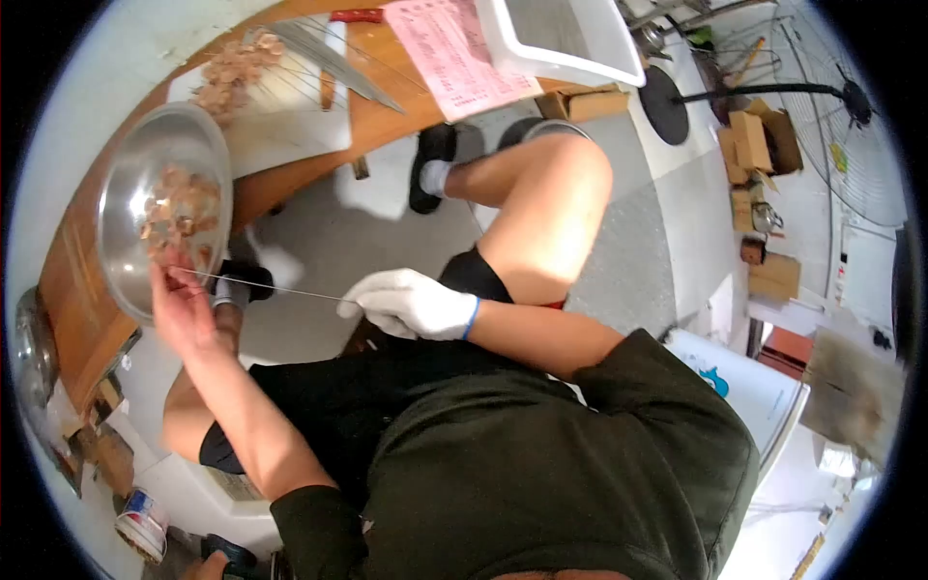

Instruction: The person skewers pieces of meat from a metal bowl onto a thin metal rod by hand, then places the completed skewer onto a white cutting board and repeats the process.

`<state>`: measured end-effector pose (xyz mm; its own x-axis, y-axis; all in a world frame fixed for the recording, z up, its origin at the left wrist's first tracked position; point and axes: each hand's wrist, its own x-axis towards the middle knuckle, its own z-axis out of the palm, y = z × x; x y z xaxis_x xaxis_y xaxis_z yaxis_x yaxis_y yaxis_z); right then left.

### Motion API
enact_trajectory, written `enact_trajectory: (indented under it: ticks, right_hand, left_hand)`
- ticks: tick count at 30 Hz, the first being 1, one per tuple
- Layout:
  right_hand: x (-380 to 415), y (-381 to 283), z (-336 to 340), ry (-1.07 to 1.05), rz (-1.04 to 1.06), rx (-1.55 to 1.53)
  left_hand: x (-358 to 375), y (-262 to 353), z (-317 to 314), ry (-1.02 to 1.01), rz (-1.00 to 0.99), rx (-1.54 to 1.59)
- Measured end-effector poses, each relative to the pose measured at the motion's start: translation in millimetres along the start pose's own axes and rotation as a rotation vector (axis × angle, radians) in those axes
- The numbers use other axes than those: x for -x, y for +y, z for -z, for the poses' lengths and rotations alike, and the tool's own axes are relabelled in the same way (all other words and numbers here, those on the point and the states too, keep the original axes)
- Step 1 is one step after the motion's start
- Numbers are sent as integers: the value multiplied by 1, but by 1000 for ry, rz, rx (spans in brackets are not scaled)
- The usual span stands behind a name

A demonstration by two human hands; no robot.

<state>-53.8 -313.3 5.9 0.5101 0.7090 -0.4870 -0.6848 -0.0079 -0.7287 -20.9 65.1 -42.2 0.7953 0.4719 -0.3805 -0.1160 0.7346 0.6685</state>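
Observation:
My left hand (182, 304), bare, is at the near rim of a steel bowl (121, 208) with its fingers bent together. Thin brownish slices, apparently meat, (184, 198) lie in the bowl. A long thin skewer (275, 286) runs from these fingers to my right hand (411, 304). That hand wears a white glove and is closed on the skewer's other end, over my lap. What the left fingers pinch at the skewer's tip is too small to make out.
On the wooden table (256, 198), a white board (295, 135) bears more slices (237, 72) and several skewers (329, 58). Beside it are a pink printed sheet (454, 53) and a white tub (619, 70). A fan (855, 101) and cardboard boxes (764, 140) stand to the right.

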Motion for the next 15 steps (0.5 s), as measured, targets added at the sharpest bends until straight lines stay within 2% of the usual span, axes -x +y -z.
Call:
enact_trajectory:
  ticks: [1, 5, 6, 8, 9, 11, 15]
  right_hand:
    - [0, -2, -2, -11, -1, 57]
    - [-6, 11, -5, 101, 43, 131]
    - [-5, 10, -6, 114, 75, 208]
    - [-2, 7, -9, 151, 137, 358]
    - [0, 5, -12, 152, 104, 395]
    - [2, 5, -15, 154, 209, 531]
    - [2, 13, -14, 169, 239, 511]
  left_hand:
    - [-1, -1, 1, -75, 10, -4]
    - [25, -9, -39, 119, -111, -92]
    - [26, -10, -36, 81, -110, -98]
    - [35, -12, -50, 143, -116, -104]
    - [36, -13, -49, 147, -112, -105]
    - [39, -15, -48, 158, -108, -84]
    - [39, -14, -36, 117, -53, -56]
